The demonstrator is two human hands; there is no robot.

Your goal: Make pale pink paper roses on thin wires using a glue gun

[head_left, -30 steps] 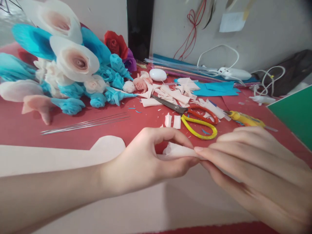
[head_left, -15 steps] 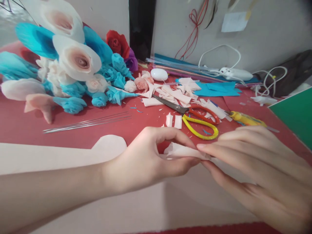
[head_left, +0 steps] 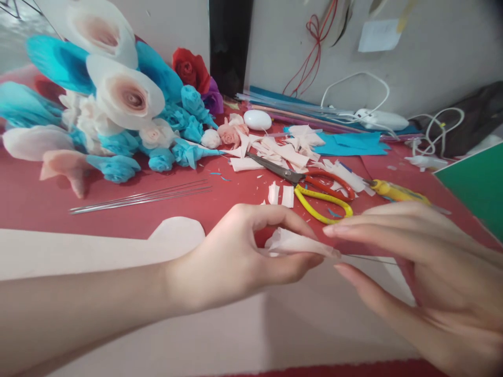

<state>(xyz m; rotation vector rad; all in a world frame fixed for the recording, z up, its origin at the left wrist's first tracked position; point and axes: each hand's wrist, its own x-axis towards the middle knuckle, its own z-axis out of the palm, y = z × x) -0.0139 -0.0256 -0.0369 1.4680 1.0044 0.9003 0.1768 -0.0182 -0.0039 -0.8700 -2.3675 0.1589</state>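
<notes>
L hand (head_left: 236, 256) fingers pinched on pale paper piece (head_left: 293, 243) | R hand (head_left: 416, 277) fingers now spread, let go vs 0.5 s ago | thin wire (head_left: 369, 257) exposed btwn R fingers | scissors (head_left: 314, 191) just beyond.

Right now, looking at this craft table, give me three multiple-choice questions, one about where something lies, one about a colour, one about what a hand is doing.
1. Where do the scissors lie?
A. on the red table beyond the hands
B. on the green sheet
C. among the paper flowers

2. What colours are the scissor handles?
A. blue and white
B. red and yellow
C. black and green

3. What is the left hand doing?
A. lying flat on the table
B. gripping the scissors
C. pinching a pale paper piece

Answers: 1 A, they rest on the table past the fingers; 2 B, one loop is red, one yellow; 3 C, thumb and forefinger close on the paper, while the right hand is open beside it.
</notes>
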